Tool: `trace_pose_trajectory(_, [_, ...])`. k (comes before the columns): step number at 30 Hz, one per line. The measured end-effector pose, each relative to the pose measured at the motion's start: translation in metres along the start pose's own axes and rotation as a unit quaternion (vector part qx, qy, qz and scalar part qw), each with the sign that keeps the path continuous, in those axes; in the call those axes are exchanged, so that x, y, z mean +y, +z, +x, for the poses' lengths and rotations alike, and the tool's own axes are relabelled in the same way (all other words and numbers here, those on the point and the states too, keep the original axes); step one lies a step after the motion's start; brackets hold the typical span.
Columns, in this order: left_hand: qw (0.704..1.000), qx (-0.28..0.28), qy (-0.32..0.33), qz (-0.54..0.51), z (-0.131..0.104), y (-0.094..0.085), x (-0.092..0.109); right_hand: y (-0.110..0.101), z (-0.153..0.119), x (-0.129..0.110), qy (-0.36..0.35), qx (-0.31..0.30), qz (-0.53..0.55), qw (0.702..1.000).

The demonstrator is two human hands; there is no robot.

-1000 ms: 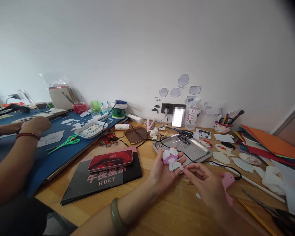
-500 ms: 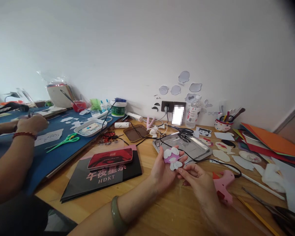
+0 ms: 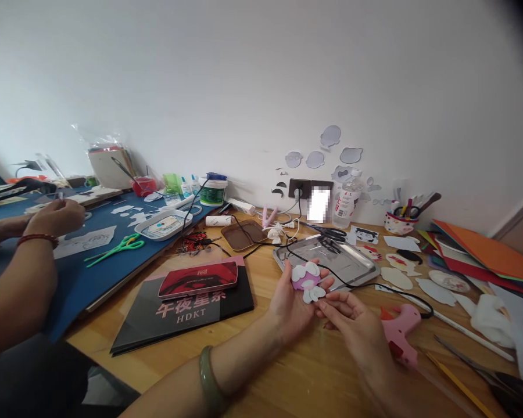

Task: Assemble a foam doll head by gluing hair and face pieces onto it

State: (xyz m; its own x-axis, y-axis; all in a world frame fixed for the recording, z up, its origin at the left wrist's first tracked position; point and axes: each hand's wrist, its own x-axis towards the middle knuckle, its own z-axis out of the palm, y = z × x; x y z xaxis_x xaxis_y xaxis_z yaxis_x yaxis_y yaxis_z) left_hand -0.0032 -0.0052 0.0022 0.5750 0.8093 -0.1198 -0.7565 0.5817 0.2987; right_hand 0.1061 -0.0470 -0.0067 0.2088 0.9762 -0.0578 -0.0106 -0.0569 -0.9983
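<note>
A small white and purple cutout figure [image 3: 307, 281] rests on the palm and fingers of my left hand [image 3: 290, 302], which faces up. The thumb of that hand stands up along the figure's left side. My right hand [image 3: 353, 325] pinches the lower right edge of the same cutout between thumb and fingertips. A pink glue gun [image 3: 403, 334] lies just right of my right hand, partly behind it. Behind my left hand is a grey metal tray [image 3: 353, 264] with a black cable crossing it.
Left of my hands lie a red case [image 3: 198, 278] and a black folder [image 3: 135, 313]. Scissors [image 3: 475, 363] and a yellow pencil [image 3: 457, 383] lie at right, below paper cutouts [image 3: 396, 277]. A bottle [image 3: 347, 200] stands by the wall. Another person's hands [image 3: 58, 217] work at the blue table.
The view has shifted slightly, so things sit a little further right. Both my hands keep their hold on the cutout. The other person's hand has moved a little.
</note>
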Motion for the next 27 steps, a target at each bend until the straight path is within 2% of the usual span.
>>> trace_pose_trajectory(14, [0.999,-0.030,0.001,0.011,0.0014,-0.0052,-0.0025,0.0006,-0.0003,-0.0004,0.008,0.014,0.009,1.000])
trace_pose_trajectory(27, [1.000,0.007,0.003,0.012,0.0010,0.0002,-0.0036,0.0002,0.0010,0.0034,0.004,0.009,0.020,1.000])
